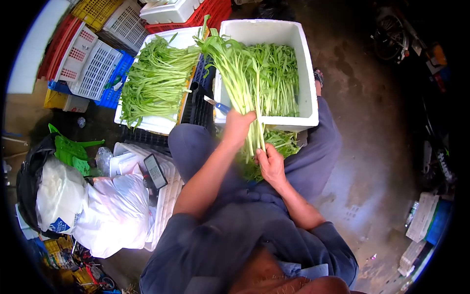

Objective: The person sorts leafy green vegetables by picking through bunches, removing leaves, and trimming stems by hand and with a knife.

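My left hand (238,126) is wrapped round a bunch of water spinach (240,81), leaves pointing away from me and stems toward my lap. A knife (220,106) with a blue handle sticks out from the same hand, blade to the left. Lower down, my right hand (270,164) is closed on the stem ends, thumb and fingers pinching them. Behind the bunch stands a white foam box (307,73) holding more upright greens (281,73). Loose leaves (284,142) lie between the box and my lap, partly hidden by my hands.
Left of the box, greens (161,81) lie on a white foam lid (183,36) above black crates (198,105). Plastic baskets (95,68) are stacked farther left. White bags (117,210) and a phone-like device (155,171) sit at my left side.
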Motion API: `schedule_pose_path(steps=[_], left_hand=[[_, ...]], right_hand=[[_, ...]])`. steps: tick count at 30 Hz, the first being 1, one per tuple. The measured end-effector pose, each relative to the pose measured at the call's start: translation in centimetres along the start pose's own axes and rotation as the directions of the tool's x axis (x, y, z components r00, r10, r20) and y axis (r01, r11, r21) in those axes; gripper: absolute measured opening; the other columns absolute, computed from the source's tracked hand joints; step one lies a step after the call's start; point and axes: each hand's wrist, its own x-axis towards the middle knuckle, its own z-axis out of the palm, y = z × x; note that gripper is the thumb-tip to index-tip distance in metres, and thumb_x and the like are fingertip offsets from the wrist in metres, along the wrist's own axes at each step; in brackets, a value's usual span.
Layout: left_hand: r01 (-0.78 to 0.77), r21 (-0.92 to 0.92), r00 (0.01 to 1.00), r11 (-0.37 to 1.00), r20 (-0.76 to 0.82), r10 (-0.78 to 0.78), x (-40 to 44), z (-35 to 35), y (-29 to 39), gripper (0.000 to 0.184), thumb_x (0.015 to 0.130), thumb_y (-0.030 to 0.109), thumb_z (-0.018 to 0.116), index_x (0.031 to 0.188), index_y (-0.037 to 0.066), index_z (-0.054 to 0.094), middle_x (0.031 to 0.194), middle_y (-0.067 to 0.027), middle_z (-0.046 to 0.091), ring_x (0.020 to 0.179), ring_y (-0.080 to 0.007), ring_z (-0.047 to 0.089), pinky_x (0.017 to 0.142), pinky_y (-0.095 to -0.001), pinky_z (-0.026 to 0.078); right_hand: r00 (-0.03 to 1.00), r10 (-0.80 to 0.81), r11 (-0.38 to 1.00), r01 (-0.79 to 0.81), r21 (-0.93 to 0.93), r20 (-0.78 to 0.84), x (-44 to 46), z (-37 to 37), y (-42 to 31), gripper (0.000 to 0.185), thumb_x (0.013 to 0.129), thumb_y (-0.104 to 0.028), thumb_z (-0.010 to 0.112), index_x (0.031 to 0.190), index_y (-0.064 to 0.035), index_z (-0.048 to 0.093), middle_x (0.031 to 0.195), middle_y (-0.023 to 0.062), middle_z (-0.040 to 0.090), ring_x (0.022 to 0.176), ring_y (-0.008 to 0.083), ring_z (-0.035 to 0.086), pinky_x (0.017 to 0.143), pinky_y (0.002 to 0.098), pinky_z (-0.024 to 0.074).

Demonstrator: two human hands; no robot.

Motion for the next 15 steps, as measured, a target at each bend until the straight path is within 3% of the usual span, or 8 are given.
schedule_pose_path(steps=[4, 5, 6, 8, 11, 14, 15], left_hand=[[-0.003, 0.019, 0.998, 1.000, -0.063, 0.004, 0.0, -1.1, -0.4, 0.030, 0.088, -0.002, 0.063, 0.117, -0.005, 0.063, 0.099, -0.0098, 0.069, 0.081, -0.0183, 0.067, 0.071, -0.0316, 0.055], [-0.019, 0.025, 0.996, 1.000, -0.088, 0.021, 0.2, -1.5, -0.8, 0.029, 0.088, -0.002, 0.063, 0.117, -0.004, 0.063, 0.099, -0.0098, 0.069, 0.081, -0.0184, 0.067, 0.071, -0.0316, 0.055], [-0.041, 0.011, 0.995, 0.999, -0.092, 0.042, 0.3, -2.0, -1.0, 0.028, 0.088, -0.003, 0.063, 0.116, -0.004, 0.063, 0.099, -0.0097, 0.069, 0.081, -0.0183, 0.067, 0.071, -0.0315, 0.055], [-0.086, -0.019, 0.991, 0.996, -0.102, 0.084, 0.7, -2.9, -1.6, 0.027, 0.089, -0.003, 0.064, 0.115, -0.004, 0.063, 0.098, -0.0096, 0.069, 0.080, -0.0181, 0.066, 0.071, -0.0312, 0.055], [-0.103, 0.061, 0.988, 0.993, -0.111, 0.110, 0.5, -3.3, -1.4, 0.029, 0.088, -0.004, 0.065, 0.116, -0.004, 0.063, 0.100, -0.0088, 0.070, 0.080, -0.0163, 0.066, 0.071, -0.0293, 0.054], [-0.064, 0.118, 0.987, 0.991, -0.136, 0.080, 0.4, -3.3, -1.8, 0.034, 0.085, 0.003, 0.070, 0.117, -0.005, 0.063, 0.098, -0.0104, 0.071, 0.082, -0.0187, 0.066, 0.076, -0.0324, 0.053], [-0.034, 0.139, 0.987, 0.990, -0.149, 0.055, 0.3, -3.1, -1.7, 0.037, 0.084, 0.007, 0.072, 0.117, -0.006, 0.063, 0.097, -0.0113, 0.072, 0.083, -0.0200, 0.066, 0.078, -0.0340, 0.052]], right_hand=[[0.999, 0.037, 0.979, -0.032, 0.200, -0.022, -0.1, 0.2, -0.2, 0.017, 0.101, -0.015, 0.060, 0.108, -0.0002, 0.065, 0.076, 0.0023, 0.067, 0.066, 0.0107, 0.060, 0.061, 0.0276, 0.0483], [0.995, 0.085, 0.986, -0.076, 0.146, -0.058, 0.0, -0.1, 0.3, 0.018, 0.102, -0.014, 0.059, 0.111, 0.0003, 0.066, 0.080, 0.0036, 0.069, 0.068, 0.0101, 0.061, 0.063, 0.0266, 0.0486], [0.994, 0.085, 0.951, -0.060, 0.304, -0.069, 0.2, 0.0, 0.3, 0.020, 0.102, -0.014, 0.059, 0.113, 0.0015, 0.066, 0.080, 0.0030, 0.068, 0.068, 0.0091, 0.060, 0.062, 0.0262, 0.0481], [0.986, 0.145, 0.939, -0.112, 0.324, -0.078, 0.4, -0.9, -0.1, 0.022, 0.101, -0.014, 0.060, 0.115, 0.0027, 0.066, 0.077, 0.0013, 0.066, 0.066, 0.0083, 0.058, 0.060, 0.0259, 0.0469], [0.989, 0.122, 0.992, -0.122, 0.005, -0.088, 1.0, -1.7, -0.4, 0.025, 0.103, -0.016, 0.061, 0.119, 0.0027, 0.062, 0.076, -0.0001, 0.060, 0.063, 0.0078, 0.055, 0.057, 0.0243, 0.0461], [0.991, 0.001, 0.982, -0.027, -0.189, -0.137, 1.1, -1.0, -0.8, 0.026, 0.101, -0.019, 0.062, 0.120, -0.0018, 0.065, 0.063, 0.0123, 0.055, 0.058, 0.0145, 0.055, 0.057, 0.0318, 0.0455], [0.993, 0.033, 0.977, -0.056, -0.204, -0.115, 1.0, -0.7, -1.3, 0.028, 0.102, -0.023, 0.061, 0.122, -0.0047, 0.065, 0.066, 0.0186, 0.056, 0.058, 0.0262, 0.059, 0.058, 0.0387, 0.0469]])
